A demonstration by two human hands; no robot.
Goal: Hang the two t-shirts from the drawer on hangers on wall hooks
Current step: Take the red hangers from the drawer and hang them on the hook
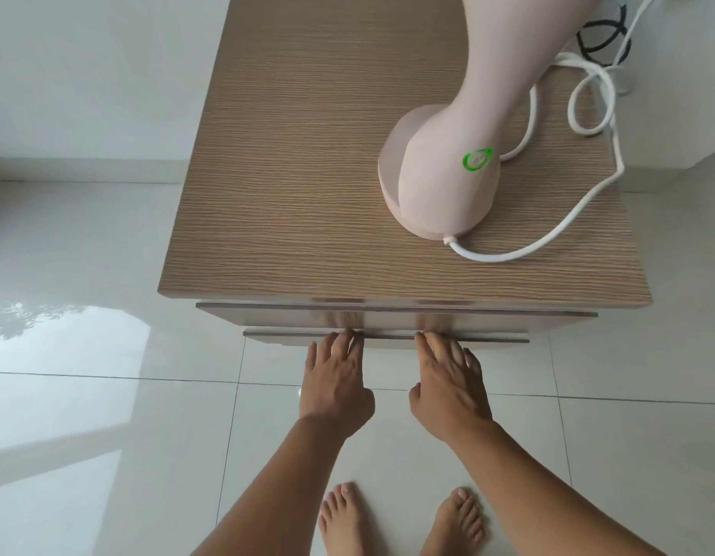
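Wooden cabinet stands on pale tile floor, open floor to its left and in front. Pink fan base sits top right, white cord looping off its edge. Lower drawer looks closed or barely out; contents, t-shirts included, hidden. Left hand and right hand, fingers straight and slightly spread, fingertips touching the drawer's top edge, gripping nothing.

Bare floor before the drawer — a lamp and cord crowd the cabinet top's right.

Likely home: wooden nightstand, tiled floor
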